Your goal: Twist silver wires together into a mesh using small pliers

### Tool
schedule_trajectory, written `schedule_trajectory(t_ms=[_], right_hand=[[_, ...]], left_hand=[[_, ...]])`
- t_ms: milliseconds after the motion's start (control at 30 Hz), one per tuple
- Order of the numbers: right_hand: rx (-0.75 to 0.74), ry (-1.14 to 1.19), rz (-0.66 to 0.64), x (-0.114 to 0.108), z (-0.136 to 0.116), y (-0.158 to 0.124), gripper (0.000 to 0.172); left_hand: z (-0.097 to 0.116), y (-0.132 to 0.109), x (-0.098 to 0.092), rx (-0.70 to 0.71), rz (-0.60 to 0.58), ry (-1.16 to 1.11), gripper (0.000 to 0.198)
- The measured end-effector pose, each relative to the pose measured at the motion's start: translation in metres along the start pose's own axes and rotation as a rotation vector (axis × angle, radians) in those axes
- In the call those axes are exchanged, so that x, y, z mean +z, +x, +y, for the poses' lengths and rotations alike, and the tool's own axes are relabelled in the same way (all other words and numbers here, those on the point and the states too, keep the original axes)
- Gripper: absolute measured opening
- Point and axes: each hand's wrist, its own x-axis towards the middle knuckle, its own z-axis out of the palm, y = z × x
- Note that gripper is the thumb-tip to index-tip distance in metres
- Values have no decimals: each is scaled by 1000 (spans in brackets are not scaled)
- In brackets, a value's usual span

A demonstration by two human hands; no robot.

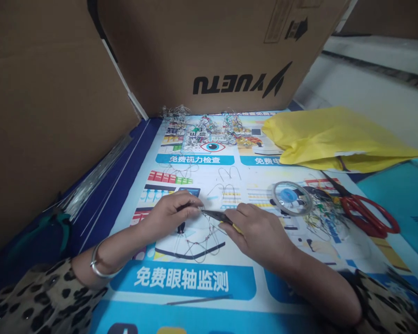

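My left hand (174,208) is closed in a pinch on the end of a thin wire piece (198,243). Its bent loops and small beads or twists hang down over the printed sheet. In my right hand (261,234) is a pair of pliers (215,215) with dark narrow jaws and a bit of yellow handle showing. The jaw tips meet the wire right at my left fingertips; whether they are clamped on it is too small to tell. Just beyond my hands lie a few loose bent wires (230,174).
Cardboard boxes (153,60) stand behind and at the left. Straight wires (97,174) and green-handled pliers (52,234) lie left. To the right are a tape roll (310,204), tangled coloured wires (322,222), red scissors (360,213) and a yellow bag (327,134). Wire shapes (233,123) sit at the back.
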Motion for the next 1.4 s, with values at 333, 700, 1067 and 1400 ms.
schedule_trajectory(t_ms=[333, 700, 1067, 1400], right_hand=[[-2, 71, -67, -2, 1, 2, 27], [-25, 98, -78, -4, -2, 4, 28], [1, 52, -63, -2, -6, 3, 29], [-21, 49, -44, -1, -6, 3, 28]], left_hand=[[2, -3, 0, 23, 44, -68, 17], [1, -4, 1, 46, 109, -40, 18], [-3, -5, 5, 4, 119, -84, 20], [-2, -6, 4, 10, 111, -76, 20]])
